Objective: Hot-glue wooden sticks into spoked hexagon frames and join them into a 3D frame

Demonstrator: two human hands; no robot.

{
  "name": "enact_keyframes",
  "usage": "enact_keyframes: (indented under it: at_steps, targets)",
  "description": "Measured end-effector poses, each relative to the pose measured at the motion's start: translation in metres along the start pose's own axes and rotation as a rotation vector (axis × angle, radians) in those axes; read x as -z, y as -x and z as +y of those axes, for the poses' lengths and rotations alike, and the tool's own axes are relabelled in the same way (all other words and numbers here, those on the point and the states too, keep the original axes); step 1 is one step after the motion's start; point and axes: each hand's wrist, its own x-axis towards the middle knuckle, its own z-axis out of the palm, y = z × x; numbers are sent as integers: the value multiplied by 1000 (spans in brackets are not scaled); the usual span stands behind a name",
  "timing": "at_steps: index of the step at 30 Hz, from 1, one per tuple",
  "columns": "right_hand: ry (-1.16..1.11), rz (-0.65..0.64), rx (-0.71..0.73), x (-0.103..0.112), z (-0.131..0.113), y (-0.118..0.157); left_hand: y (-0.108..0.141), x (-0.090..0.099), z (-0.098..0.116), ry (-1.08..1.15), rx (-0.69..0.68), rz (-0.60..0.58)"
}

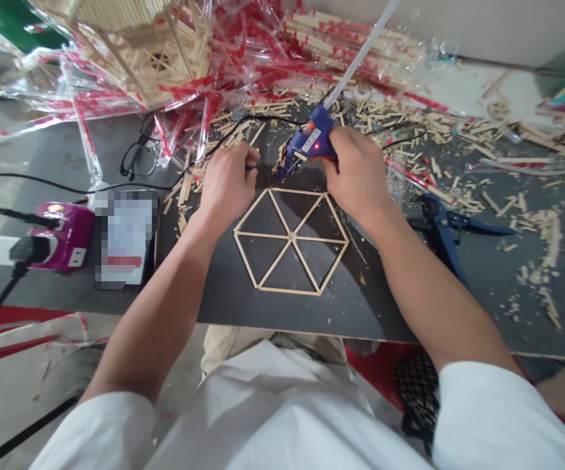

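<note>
- hexagon frame of wooden craft sticks (pixel 263 234) lies flat on the dark counter (pixel 361 313), just toward the body from both hands, between the forearms; its top edge sits nearly under them, the right hand slightly nearer
- count: six rim sticks, six spokes meeting at the middle
- right hand (pixel 355 173) wrapped firmly around one blue hot glue gun (pixel 312 140), long axis slanting down-left, nozzle toward the left hand
- left hand (pixel 228 183) curled nearly shut just beside the nozzle; whether it pinches anything, i cannot tell
- beyond the hands: loose stick offcuts (pixel 400 124)
- right of the right hand: one pair of blue-handled cutters (pixel 439 228)
- left of the left hand: one pair of glasses (pixel 138 156)
</note>
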Motion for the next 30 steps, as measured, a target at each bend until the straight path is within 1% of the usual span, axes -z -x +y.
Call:
enact_keyframes:
  at_steps: [5, 8, 18, 22, 27, 30]
  targets:
    - [-8, -25, -24, 3, -4, -1, 0, 0, 4, -85, -31, 25]
    - [-4, -27, -35, 4, -5, -1, 0, 0, 5, -66, -34, 26]
    - [-4, -27, -56, 8, -6, -3, 0, 2, 12, -39, 13, 16]
    - [-23, -26, -70, 11, -7, -2, 1, 3, 13, -82, 5, 10]
    - [-15, 5, -52, 14, -5, 1, 1, 2, 9, -62, -10, 9]
    - [10, 18, -73, 17, -3, 2, 1, 0, 5, -28, -25, 28]
